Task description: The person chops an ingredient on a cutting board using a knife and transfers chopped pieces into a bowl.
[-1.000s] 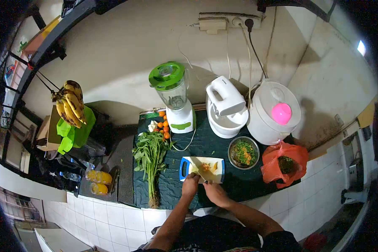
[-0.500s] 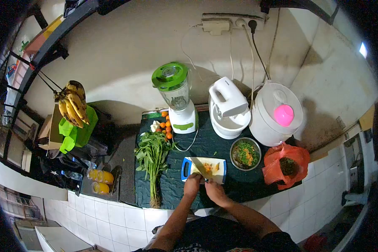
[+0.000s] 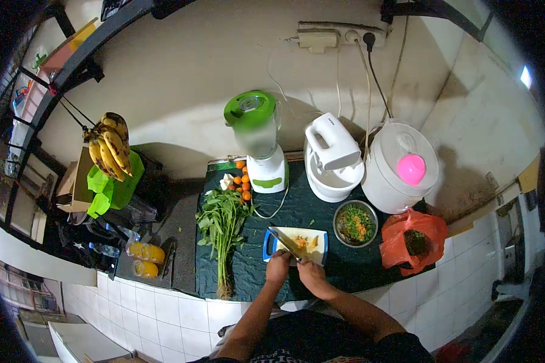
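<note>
A white cutting board (image 3: 319, 243) with blue ends lies near the counter's front edge, with small orange pieces (image 3: 302, 242) on it. Over the board a knife (image 3: 282, 238) slants, its blade pointing up and left. My right hand (image 3: 311, 273) is closed round the knife's handle at the board's front edge. Just left of it, my left hand (image 3: 278, 268) is closed at the board's lower left, close to the blade; what its fingers hold, if anything, is hidden. A metal bowl (image 3: 356, 224) of chopped green and orange food stands to the right.
Leafy greens (image 3: 223, 218) lie left of the board, below orange vegetables (image 3: 246, 186). Behind stand a green-lidded blender (image 3: 267, 172), a white mixer (image 3: 334, 145) and a white round appliance (image 3: 384, 163). A red bag (image 3: 399, 233) sits at the right, orange bottles (image 3: 145, 253) at the left.
The knife blade has tilted, now showing darker and narrower. Both hands stay at the board's front edge. The whole view has shifted slightly.
</note>
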Demonstrator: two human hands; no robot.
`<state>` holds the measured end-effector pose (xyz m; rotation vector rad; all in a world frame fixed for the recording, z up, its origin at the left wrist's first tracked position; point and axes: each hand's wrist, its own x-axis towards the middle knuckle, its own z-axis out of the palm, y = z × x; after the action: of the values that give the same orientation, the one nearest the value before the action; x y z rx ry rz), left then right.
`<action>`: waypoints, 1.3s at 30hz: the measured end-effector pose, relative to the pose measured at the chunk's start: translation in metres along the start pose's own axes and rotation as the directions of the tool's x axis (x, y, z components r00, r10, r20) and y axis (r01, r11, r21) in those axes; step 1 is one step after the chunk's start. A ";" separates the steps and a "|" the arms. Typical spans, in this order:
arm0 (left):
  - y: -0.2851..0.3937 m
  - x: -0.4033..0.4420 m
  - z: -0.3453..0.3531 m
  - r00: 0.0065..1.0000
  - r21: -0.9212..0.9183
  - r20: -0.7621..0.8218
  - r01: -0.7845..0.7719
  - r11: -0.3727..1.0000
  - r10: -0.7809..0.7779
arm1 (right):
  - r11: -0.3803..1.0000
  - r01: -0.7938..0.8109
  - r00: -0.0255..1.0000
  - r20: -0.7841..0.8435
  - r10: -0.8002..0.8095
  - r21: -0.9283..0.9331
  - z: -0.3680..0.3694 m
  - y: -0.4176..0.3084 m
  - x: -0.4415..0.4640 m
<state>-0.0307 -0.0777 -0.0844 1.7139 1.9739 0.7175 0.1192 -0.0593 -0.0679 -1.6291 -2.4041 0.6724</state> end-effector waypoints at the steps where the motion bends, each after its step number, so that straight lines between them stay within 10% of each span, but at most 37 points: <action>1: -0.005 0.002 0.004 0.999 -0.025 -0.027 -0.029 0.999 0.028 | 1.000 -0.015 0.999 0.040 0.014 0.024 -0.006 -0.002 -0.001; 39: -0.002 0.000 0.003 0.999 -0.091 -0.048 -0.012 0.996 0.008 | 0.988 -0.007 0.997 0.083 -0.006 0.154 -0.023 -0.018 -0.017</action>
<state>-0.0307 -0.0776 -0.0876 1.6687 1.9341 0.8465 0.1199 -0.0737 -0.0372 -1.5689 -2.3411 0.9182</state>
